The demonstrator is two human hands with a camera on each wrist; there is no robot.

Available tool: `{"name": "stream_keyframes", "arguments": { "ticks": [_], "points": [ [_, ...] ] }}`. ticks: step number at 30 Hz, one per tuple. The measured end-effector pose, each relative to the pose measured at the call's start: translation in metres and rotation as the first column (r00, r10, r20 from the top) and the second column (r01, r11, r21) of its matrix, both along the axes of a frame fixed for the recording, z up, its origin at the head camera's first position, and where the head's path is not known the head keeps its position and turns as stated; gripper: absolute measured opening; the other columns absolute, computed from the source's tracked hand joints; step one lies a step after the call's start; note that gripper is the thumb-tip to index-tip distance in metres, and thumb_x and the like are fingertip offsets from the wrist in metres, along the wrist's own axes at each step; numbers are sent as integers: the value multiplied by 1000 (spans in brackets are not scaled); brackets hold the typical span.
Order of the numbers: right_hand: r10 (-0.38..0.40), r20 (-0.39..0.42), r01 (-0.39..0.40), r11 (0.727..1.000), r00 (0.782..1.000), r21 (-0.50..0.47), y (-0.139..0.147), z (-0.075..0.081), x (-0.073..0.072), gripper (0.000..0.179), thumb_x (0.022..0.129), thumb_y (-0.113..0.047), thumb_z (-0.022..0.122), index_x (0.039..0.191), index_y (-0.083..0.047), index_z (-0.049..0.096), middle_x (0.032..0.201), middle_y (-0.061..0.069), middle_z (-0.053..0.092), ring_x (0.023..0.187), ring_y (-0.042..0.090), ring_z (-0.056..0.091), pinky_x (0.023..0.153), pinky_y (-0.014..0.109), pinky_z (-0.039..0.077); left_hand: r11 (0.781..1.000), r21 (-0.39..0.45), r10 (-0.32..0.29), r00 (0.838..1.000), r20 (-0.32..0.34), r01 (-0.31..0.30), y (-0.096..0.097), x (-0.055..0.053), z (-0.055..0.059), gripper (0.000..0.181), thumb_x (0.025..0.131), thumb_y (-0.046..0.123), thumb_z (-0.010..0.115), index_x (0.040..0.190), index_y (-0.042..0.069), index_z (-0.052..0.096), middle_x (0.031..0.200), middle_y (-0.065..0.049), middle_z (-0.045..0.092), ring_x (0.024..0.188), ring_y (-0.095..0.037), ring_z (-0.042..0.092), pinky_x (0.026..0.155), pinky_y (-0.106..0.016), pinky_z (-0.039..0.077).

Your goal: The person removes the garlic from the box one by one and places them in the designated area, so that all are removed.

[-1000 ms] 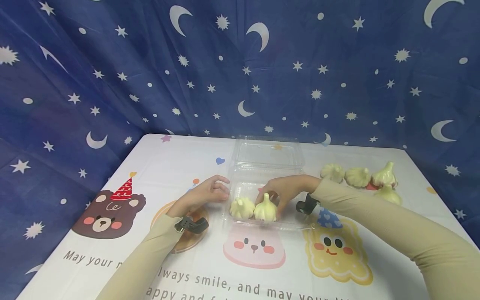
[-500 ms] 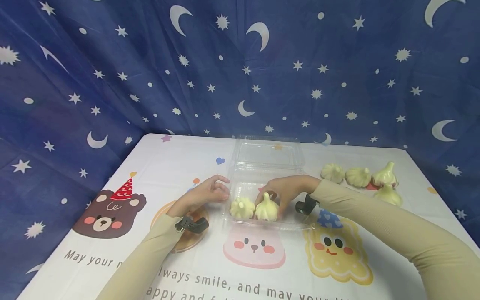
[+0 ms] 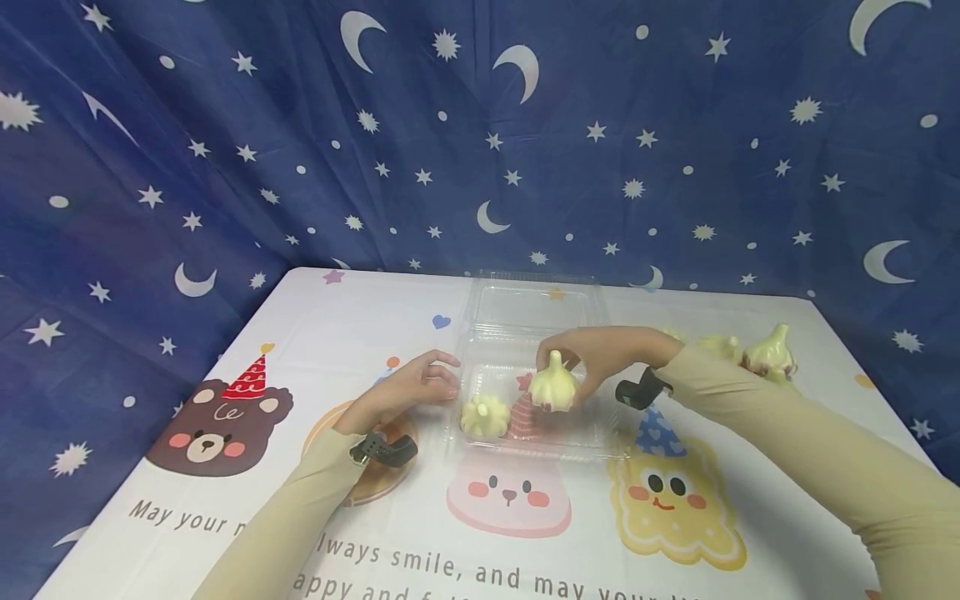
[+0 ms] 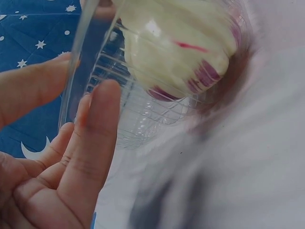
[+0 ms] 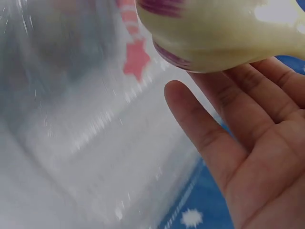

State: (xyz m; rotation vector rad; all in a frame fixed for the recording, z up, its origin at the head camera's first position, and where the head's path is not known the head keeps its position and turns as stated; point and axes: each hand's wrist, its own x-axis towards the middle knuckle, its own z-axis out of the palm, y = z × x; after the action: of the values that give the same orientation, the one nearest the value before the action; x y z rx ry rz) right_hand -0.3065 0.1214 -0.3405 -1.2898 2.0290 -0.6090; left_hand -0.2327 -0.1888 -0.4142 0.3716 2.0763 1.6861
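A garlic bulb [image 3: 553, 385], pale with purple patches, is held upright by its side in my right hand [image 3: 600, 354], raised over the clear plastic clamshell box [image 3: 577, 450]. The right wrist view shows the bulb [image 5: 214, 33] against the fingers [image 5: 248, 95]. Another garlic bulb [image 3: 483, 417] sits in the box's front left corner. My left hand [image 3: 416, 382] pinches the box's left edge; in the left wrist view its fingers [image 4: 97, 129] lie along the clear wall, with the corner bulb [image 4: 181, 47] behind it.
More garlic bulbs [image 3: 771, 352] lie at the table's back right, partly hidden by the right sleeve. The box's lid [image 3: 536, 304] lies folded back behind it. A blue curtain [image 3: 480, 133] with moons and stars hangs behind the printed tablecloth [image 3: 360, 325].
My right hand has lifted the second garlic bulb from beside the corner bulb, up and to the right. My left hand has stayed at the box edge.
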Motion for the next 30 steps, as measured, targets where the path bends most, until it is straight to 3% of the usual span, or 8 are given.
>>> {"name": "stream_keyframes", "arguments": {
  "ticks": [9, 16, 20, 24, 27, 30],
  "points": [
    [-164, -118, 162, 986, 979, -27, 48, 26, -2, 50, 71, -26, 81, 111, -14, 53, 108, 0, 60, 117, 31, 58, 101, 45, 45, 1000, -14, 15, 1000, -9, -15, 1, 0, 0, 56, 84, 5, 60, 132, -5, 33, 96, 1, 57, 84, -7, 61, 79, -23, 48],
    [-241, -155, 233, 970, 958, -71, 87, 35, 1, 50, 75, -28, 79, 113, -12, 53, 105, -1, 60, 107, 16, 59, 98, 49, 45, 1000, 19, 24, 1000, 3, -24, 1, 0, -3, 57, 85, 5, 60, 133, -5, 31, 101, -4, 55, 86, -9, 61, 85, -28, 51],
    [-296, -178, 284, 955, 938, -89, 108, 34, 6, 50, 75, -27, 78, 114, -11, 52, 103, -3, 60, 101, 4, 58, 98, 34, 46, 999, 30, 31, 999, 15, -31, 2, 1, -4, 57, 85, 5, 60, 133, -5, 31, 104, -7, 54, 88, -11, 59, 90, -35, 52],
    [-355, -215, 336, 934, 910, -120, 128, 30, 10, 48, 74, -27, 79, 113, -13, 54, 103, -3, 62, 96, -2, 58, 85, 17, 49, 999, 32, 36, 999, 17, -37, 3, 1, -3, 57, 86, 5, 60, 133, -6, 31, 106, -8, 53, 89, -11, 59, 91, -37, 52],
    [-406, -215, 381, 913, 888, -146, 142, 26, 13, 47, 74, -24, 79, 112, -12, 55, 104, -1, 62, 94, -3, 58, 80, 14, 49, 999, 35, 36, 999, 18, -36, 3, 2, -2, 57, 86, 4, 60, 133, -6, 30, 107, -10, 53, 89, -11, 59, 90, -37, 52],
    [-440, -221, 410, 896, 870, -169, 156, 21, 15, 46, 74, -20, 79, 113, -10, 56, 107, -3, 61, 99, -7, 55, 85, 11, 45, 999, 33, 32, 999, 17, -32, 3, 3, 0, 57, 87, 5, 60, 134, -7, 30, 108, -10, 52, 90, -12, 59, 90, -36, 53]
  ]
}}
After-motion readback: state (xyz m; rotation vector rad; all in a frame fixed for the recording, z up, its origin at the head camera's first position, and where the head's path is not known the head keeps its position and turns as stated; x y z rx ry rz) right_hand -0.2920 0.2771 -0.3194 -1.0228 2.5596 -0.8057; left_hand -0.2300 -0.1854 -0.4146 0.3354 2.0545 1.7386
